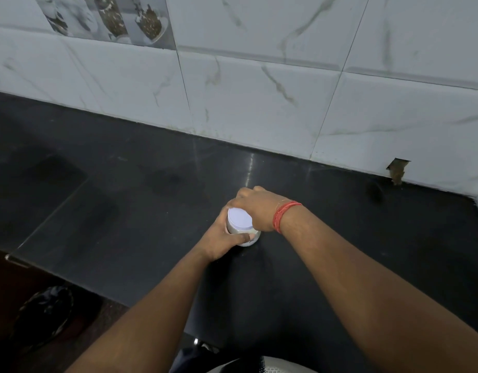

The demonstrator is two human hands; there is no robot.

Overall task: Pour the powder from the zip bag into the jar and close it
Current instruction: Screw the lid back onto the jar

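Note:
A small pale jar [250, 239] stands upright on the black countertop [125, 189], with a flat white lid [240, 218] on top of it. My left hand [221, 243] wraps around the jar's body from the near left. My right hand [255, 208], with a red thread band at the wrist, curls over the lid's far and right edge and grips it. Both hands cover most of the jar's wall. No zip bag is in view.
A white marble-patterned tiled wall [259, 98] rises behind the counter, with a chipped hole [397, 170] low at the right. The counter's front edge [71, 281] runs diagonally at the lower left, with dark floor and a shoe [47, 310] below it.

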